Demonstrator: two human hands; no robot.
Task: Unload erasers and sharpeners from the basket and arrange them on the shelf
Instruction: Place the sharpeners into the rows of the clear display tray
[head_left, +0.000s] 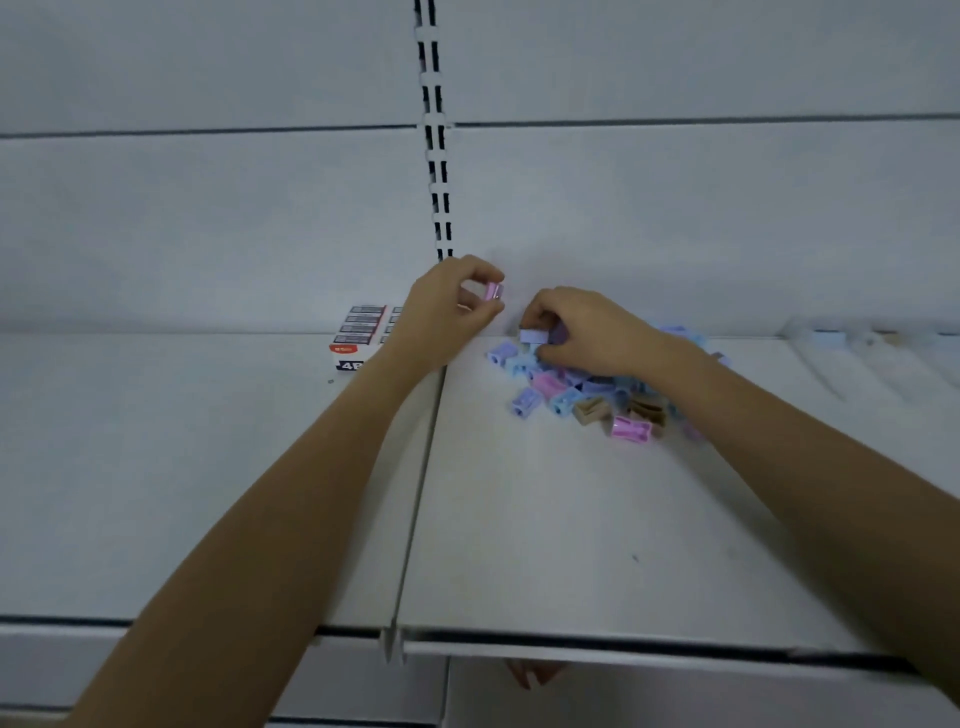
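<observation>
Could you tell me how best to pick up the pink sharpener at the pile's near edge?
Probably pinch the pink sharpener by its two short ends, coming from above on the near side: it lies flat, uncovered, with the pile crowding mostly behind.

A white shelf (519, 519) carries heaped sharpeners (582, 389) and boxed erasers (361, 332).

Dim, flat cool light; soft overall blur; wide-angle bending at edges; far right perhaps smeared.
</observation>
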